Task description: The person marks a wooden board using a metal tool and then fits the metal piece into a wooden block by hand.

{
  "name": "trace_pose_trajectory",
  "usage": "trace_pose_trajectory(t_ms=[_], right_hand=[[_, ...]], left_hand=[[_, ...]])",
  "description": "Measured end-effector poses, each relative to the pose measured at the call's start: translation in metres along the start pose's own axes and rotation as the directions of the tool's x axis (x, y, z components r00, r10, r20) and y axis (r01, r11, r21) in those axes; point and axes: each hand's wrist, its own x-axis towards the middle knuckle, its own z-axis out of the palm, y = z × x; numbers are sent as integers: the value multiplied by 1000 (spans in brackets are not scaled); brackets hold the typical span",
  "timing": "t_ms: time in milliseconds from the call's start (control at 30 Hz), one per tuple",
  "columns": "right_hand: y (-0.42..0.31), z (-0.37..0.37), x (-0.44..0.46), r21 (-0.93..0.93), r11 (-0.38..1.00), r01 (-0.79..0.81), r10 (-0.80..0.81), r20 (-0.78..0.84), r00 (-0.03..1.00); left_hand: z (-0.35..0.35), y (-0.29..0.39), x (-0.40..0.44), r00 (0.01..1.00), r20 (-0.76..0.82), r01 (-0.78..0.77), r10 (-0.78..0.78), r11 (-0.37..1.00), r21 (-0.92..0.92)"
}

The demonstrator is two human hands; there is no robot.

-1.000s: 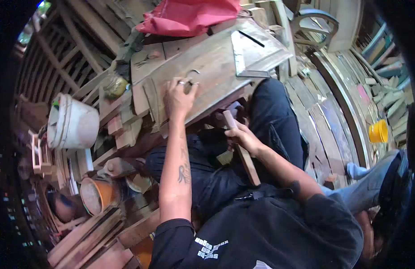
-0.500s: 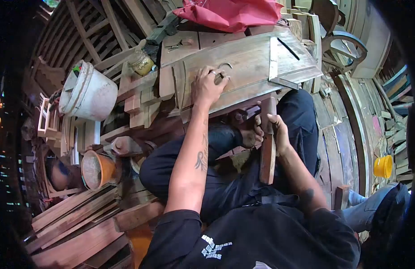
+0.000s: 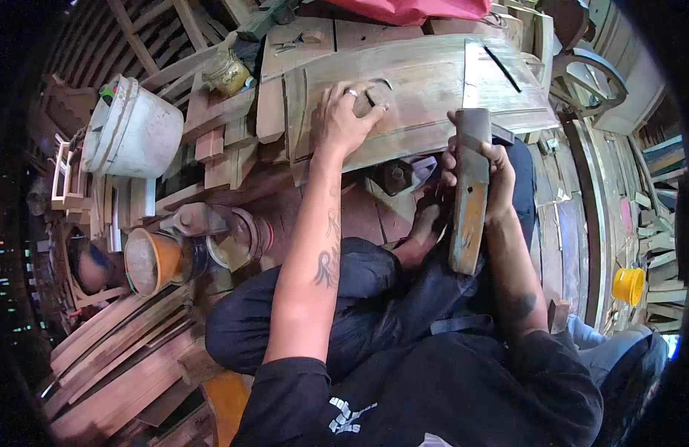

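My left hand point(image 3: 347, 119) rests on a flat wooden panel point(image 3: 426, 82), fingers bent. Between its thumb and fingers is a small brown piece point(image 3: 379, 95), too unclear to name; a dark curved strip lies just beyond it. Raised over my lap, my right hand point(image 3: 487, 170) is wrapped round a long wooden block point(image 3: 470, 216). The block's upper part is smooth grey-brown; the lower part is worn and orange-brown, with a small dark hole. A metal try square point(image 3: 475, 74) and a thin black stick point(image 3: 502, 68) lie on the panel's right side.
A dark tool, perhaps a hand plane point(image 3: 398, 176), sits beneath the panel's near edge. A white bucket point(image 3: 140, 128), an orange bucket point(image 3: 160, 261) and stacked boards point(image 3: 121, 350) stand at left. A yellow container point(image 3: 628, 285) is at right, near another person's leg point(image 3: 609, 344).
My right hand has lifted the wooden block, its wider face now showing. My left hand stays on the panel, its thumb and fingers now around the brown piece. The view has shifted slightly.
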Motion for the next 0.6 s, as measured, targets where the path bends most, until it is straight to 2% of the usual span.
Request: trace_pose_trajectory(t_ms=[33, 67, 100, 167, 200, 233, 300, 333, 367, 400, 500, 533, 567, 600], right_hand=[[2, -2, 2, 2, 999, -53, 53, 8, 999], [4, -6, 4, 5, 995, -104, 104, 14, 994], [8, -17, 7, -54, 990, -127, 126, -24, 992], [16, -27, 5, -77, 968, -240, 234, -73, 969], [13, -30, 2, -74, 935, -347, 347, -17, 938], [16, -31, 1, -159, 924, -348, 345, -43, 937], [19, -28, -4, -216, 911, -352, 341, -88, 936], [19, -33, -7, -211, 896, -390, 376, -104, 921], [16, -37, -7, -205, 884, -421, 421, -42, 906], [15, -39, -8, -211, 878, -429, 425, -65, 903], [11, -39, -12, -211, 863, -459, 456, -67, 888], [10, -37, -11, -182, 878, -442, 432, -96, 897], [9, -36, -10, -155, 892, -425, 410, -119, 904], [8, -35, -7, -127, 903, -410, 400, -93, 912]], left_hand=[[2, 0, 4, 1000, -10, 4, -4, 1000, -6], [3, -3, 9, 996, 27, 83, -82, 996, -42], [3, -6, 20, 995, 41, 93, -92, 995, -37], [2, -12, 45, 889, 254, 424, -381, 895, -142], [-3, -7, 57, 893, 262, 392, -366, 918, -56], [-8, -4, 72, 844, 356, 405, -401, 912, 69], [-11, -13, 98, 831, 474, 272, -293, 956, 114], [-15, -9, 112, 732, 588, 323, -344, 935, 145], [-19, -5, 125, 621, 681, 371, -387, 911, 179], [-18, -5, 134, 576, 699, 323, -424, 904, 282], [-22, 2, 135, 547, 721, 346, -426, 899, 268], [-26, 1, 137, 504, 759, 377, -412, 896, 236], [-28, 1, 138, 515, 735, 400, -440, 882, 248], [-26, -1, 140, 472, 766, 381, -436, 885, 269]])
